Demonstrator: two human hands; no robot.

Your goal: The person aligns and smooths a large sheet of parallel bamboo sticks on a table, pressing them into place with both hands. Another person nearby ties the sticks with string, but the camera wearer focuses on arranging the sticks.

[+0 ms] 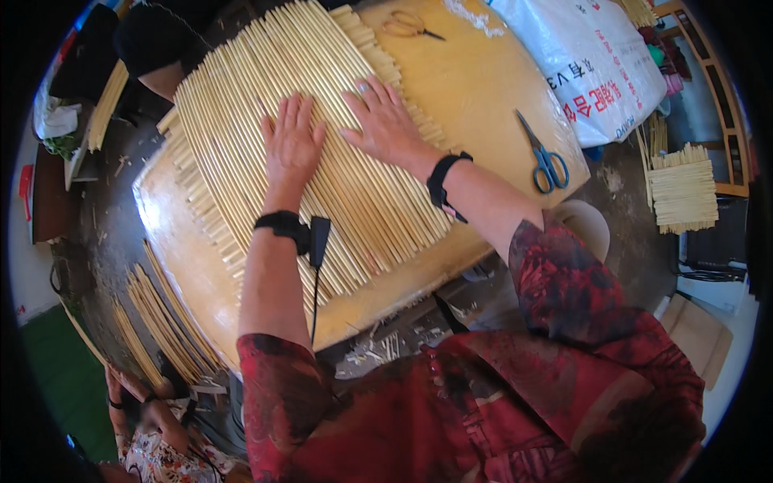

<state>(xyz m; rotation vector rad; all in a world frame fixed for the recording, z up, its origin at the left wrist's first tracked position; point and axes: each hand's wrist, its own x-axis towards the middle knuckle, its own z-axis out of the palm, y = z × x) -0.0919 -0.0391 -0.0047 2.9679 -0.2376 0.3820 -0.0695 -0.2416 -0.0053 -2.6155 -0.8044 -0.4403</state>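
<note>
A broad layer of straw-coloured stalks (pixel 241 115), laid side by side, covers much of the table in front of me. Beneath it, crosswise stalks (pixel 202 190) stick out past both sides. My left hand (pixel 294 142) presses flat on the layer near its middle, fingers pointing away from me. To its right, my right hand (pixel 384 124) lies palm down near the layer's right edge, fingers spread, a ring on one finger. Neither hand grips anything. Blue-handled scissors (pixel 546 160) rest on the table to the right of my right forearm.
The table (pixel 483 78) has a plastic-covered top. Orange-handled scissors (pixel 407 25) lie at its far side, beside a printed white sack (pixel 604 72). A person in dark clothing (pixel 148 45) is at the far left. Another person's hands (pixel 118 383) hold a stalk at lower left, near bundled stalks (pixel 172 326).
</note>
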